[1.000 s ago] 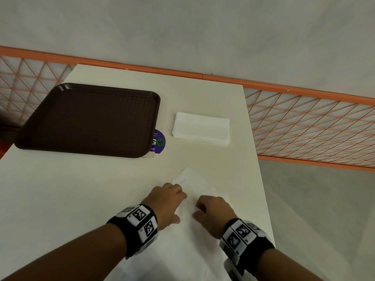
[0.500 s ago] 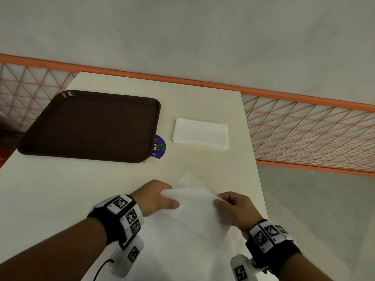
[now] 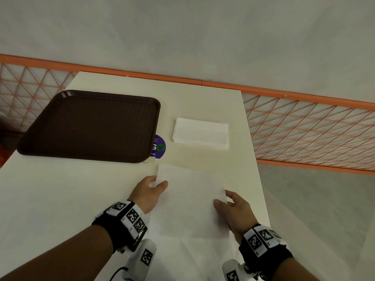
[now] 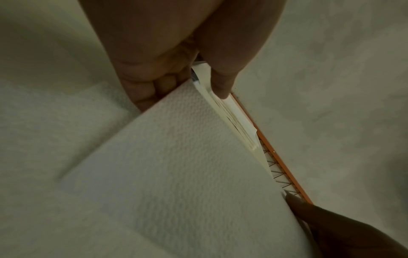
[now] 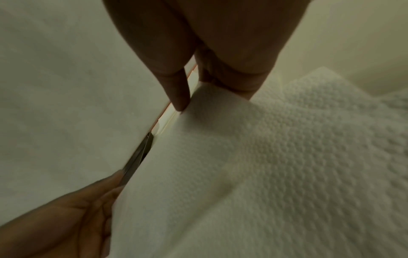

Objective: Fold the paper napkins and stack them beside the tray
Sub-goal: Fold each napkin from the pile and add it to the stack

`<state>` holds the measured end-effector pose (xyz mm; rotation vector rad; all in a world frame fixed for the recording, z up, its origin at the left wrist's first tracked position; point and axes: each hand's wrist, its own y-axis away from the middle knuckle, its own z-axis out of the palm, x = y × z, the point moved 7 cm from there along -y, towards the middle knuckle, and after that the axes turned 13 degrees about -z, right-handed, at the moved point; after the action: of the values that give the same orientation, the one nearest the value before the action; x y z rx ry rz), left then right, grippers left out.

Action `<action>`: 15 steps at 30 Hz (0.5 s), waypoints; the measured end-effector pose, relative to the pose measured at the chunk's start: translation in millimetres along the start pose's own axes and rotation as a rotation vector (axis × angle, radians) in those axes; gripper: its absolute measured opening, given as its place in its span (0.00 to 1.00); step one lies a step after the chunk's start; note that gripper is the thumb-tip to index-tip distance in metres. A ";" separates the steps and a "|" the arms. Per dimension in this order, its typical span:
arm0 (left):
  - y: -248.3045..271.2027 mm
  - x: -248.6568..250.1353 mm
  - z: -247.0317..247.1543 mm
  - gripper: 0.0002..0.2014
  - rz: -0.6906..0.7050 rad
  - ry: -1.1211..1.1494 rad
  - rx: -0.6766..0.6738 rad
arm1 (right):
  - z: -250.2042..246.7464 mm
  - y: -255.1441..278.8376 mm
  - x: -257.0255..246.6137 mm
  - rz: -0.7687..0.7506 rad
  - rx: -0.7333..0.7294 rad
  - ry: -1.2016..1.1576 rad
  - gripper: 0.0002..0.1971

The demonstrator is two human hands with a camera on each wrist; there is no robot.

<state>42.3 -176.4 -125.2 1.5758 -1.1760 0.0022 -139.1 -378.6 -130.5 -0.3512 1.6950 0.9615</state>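
Observation:
A white paper napkin [image 3: 190,199] is held up over the near part of the table, above several unfolded napkins [image 3: 182,258]. My left hand [image 3: 154,185] pinches its left edge between thumb and fingers. My right hand [image 3: 229,201] pinches its right edge. The left wrist view shows the embossed napkin [image 4: 176,157] caught under my thumb; the right wrist view shows the napkin [image 5: 220,157] pinched the same way. A stack of folded napkins [image 3: 200,135] lies right of the dark brown tray [image 3: 89,126].
The cream table [image 3: 60,189] ends close to my right hand, with grey floor beyond. A purple round sticker [image 3: 160,147] peeks out from under the tray's near right corner. An orange mesh railing [image 3: 304,126] runs behind the table and along its right.
Both hands went from resting on the napkin pile to lifting one sheet by its edges. The sheet now hangs spread between them, further forward than half a second ago.

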 end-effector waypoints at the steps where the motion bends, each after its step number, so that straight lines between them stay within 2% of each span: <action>1: 0.5 -1.3 -1.0 0.30 -0.006 0.007 -0.002 | -1.5 -1.0 1.1 -0.024 0.021 0.029 0.19; 4: 5.0 -1.6 0.9 0.31 0.014 0.039 -0.066 | -1.8 -0.9 -2.8 -0.102 0.037 0.083 0.22; 8: 19.2 11.3 4.0 0.23 0.168 0.059 -0.183 | 2.0 0.2 -17.7 -0.173 -0.021 0.043 0.18; 15: 28.4 35.3 -12.3 0.11 0.315 -0.095 -0.085 | -1.2 -13.2 -44.1 -0.220 -0.099 0.037 0.11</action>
<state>48.0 -187.6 -80.0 1.3153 -1.4699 0.0830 -115.6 -398.0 -96.0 -0.6115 1.6072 0.8813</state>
